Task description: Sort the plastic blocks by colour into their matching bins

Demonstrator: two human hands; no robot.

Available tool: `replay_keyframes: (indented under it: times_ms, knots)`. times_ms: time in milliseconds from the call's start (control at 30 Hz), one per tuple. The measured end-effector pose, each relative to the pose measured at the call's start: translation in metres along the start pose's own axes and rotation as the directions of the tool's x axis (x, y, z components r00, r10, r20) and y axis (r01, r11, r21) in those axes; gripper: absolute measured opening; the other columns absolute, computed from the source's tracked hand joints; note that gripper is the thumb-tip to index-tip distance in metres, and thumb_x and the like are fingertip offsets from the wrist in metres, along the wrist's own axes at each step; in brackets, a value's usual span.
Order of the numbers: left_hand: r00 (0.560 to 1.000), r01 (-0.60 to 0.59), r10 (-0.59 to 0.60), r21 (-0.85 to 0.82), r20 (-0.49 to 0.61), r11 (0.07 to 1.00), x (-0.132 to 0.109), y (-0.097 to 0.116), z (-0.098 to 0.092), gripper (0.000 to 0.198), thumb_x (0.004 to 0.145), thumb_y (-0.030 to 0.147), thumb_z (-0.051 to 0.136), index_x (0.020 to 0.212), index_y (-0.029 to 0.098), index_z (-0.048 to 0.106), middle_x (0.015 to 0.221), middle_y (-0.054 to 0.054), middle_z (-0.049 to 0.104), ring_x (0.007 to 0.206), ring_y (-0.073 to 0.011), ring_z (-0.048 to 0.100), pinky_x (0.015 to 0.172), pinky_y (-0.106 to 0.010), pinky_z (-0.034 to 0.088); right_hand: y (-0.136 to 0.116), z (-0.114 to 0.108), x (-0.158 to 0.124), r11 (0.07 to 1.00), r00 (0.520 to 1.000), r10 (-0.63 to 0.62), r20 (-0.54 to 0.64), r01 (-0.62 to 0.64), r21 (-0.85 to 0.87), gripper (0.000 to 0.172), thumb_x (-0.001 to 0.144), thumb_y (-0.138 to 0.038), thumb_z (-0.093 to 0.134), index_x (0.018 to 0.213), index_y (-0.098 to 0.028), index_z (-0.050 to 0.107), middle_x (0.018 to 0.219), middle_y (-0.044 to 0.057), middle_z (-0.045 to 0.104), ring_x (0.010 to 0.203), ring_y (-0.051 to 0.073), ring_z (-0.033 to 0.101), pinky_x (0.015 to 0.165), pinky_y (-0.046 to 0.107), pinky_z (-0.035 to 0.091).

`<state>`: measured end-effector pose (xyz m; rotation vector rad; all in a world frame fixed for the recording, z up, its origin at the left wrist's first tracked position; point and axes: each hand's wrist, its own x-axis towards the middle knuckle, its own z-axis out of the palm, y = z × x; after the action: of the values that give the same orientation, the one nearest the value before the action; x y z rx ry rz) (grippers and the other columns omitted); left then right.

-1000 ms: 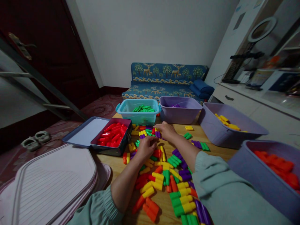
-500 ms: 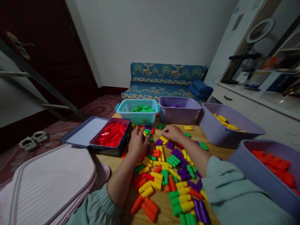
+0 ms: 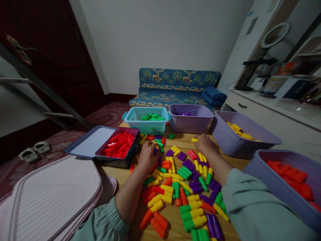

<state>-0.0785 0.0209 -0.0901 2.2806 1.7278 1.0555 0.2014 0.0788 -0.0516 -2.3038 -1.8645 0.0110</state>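
the grip of the right hand (image 3: pixel 205 144) is low over the far side of the worktop (image 3: pixel 183 143), fingers bent downward, their tips right at a small yellow piece (image 3: pixel 194 140). from where i stand i can't tell whether they pinch it or only rest against it. the yellow piece lies flat on the wood, in front of the lavender bin (image 3: pixel 190 124) and apart from the main spread. the left hand (image 3: pixel 147 155) is bent over the scatter beside the tin box (image 3: pixel 132 158); a purple piece (image 3: pixel 155 150) shows by its fingertips, and whether it is held i can't say.

the yellow piece looks like hollow moulded plastic, so i'd expect it to be very light, stiff and hard to break. its shine is modest, but the rounded barrels could roll or slip a little under dry fingers. i'd take it across the width, thumb on one long side and first two fingers on the other, near the thicker end rather than the narrow tips. a light squeeze should do; pressing down on one edge might tip it. lifting straight up would leave the green piece (image 3: pixel 171 136) nearby undisturbed.
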Motion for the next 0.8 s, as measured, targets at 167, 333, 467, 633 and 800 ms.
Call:
replay_keyframes:
  times_ms: [167,333,467,633,800]
  knots:
    - [1.000,-0.029,0.029,-0.076,-0.005,0.997,0.002,0.004,-0.004,0.038,0.068,0.015,0.069,0.106,0.019,0.067,0.106,-0.010,0.055,0.101,-0.0250,0.053,0.090,-0.041,0.045,-0.010,-0.010,-0.005,1.000,0.999,0.001,0.033,-0.001,0.012,0.030,0.073,-0.028,0.066,0.102,-0.017,0.066,0.105,0.014,0.066,0.099,0.027,0.060,0.079,0.036,0.044]
    - [0.999,-0.041,0.039,-0.136,-0.021,0.990,0.003,0.009,-0.008,0.037,0.064,0.014,0.075,0.100,0.020,0.069,0.103,-0.007,0.053,0.101,-0.0241,0.051,0.090,-0.040,0.045,-0.033,-0.010,-0.021,0.949,0.985,-0.169,-0.047,0.175,0.262,0.040,0.076,-0.029,0.063,0.115,-0.018,0.058,0.102,0.009,0.068,0.093,0.021,0.063,0.078,0.030,0.045]
    - [0.998,-0.042,0.034,-0.154,-0.054,0.987,0.004,0.008,-0.008,0.036,0.063,0.016,0.077,0.098,0.021,0.069,0.101,-0.006,0.052,0.099,-0.0230,0.051,0.088,-0.038,0.045,-0.054,0.002,-0.040,0.847,0.908,-0.418,0.032,0.377,0.374,0.049,0.071,-0.022,0.068,0.119,-0.019,0.059,0.114,0.009,0.066,0.105,0.021,0.060,0.089,0.029,0.042]
    - [0.995,-0.024,0.004,-0.217,-0.095,0.976,0.006,0.011,-0.008,0.025,0.066,0.011,0.072,0.089,0.020,0.071,0.092,-0.004,0.053,0.093,-0.0203,0.054,0.083,-0.034,0.046,-0.060,0.007,-0.052,0.854,0.891,-0.440,0.112,0.376,0.360,0.053,0.072,-0.027,0.067,0.125,-0.021,0.058,0.125,0.012,0.059,0.114,0.025,0.056,0.093,0.033,0.041]
    - [0.990,-0.039,-0.003,-0.297,-0.140,0.954,0.007,0.015,-0.010,0.023,0.068,0.009,0.068,0.088,0.020,0.070,0.091,-0.004,0.055,0.092,-0.0189,0.057,0.082,-0.032,0.047,-0.061,0.003,-0.057,0.846,0.880,-0.453,0.140,0.375,0.380,0.044,0.068,-0.030,0.071,0.111,-0.022,0.066,0.108,0.008,0.069,0.099,0.024,0.063,0.082,0.030,0.045]
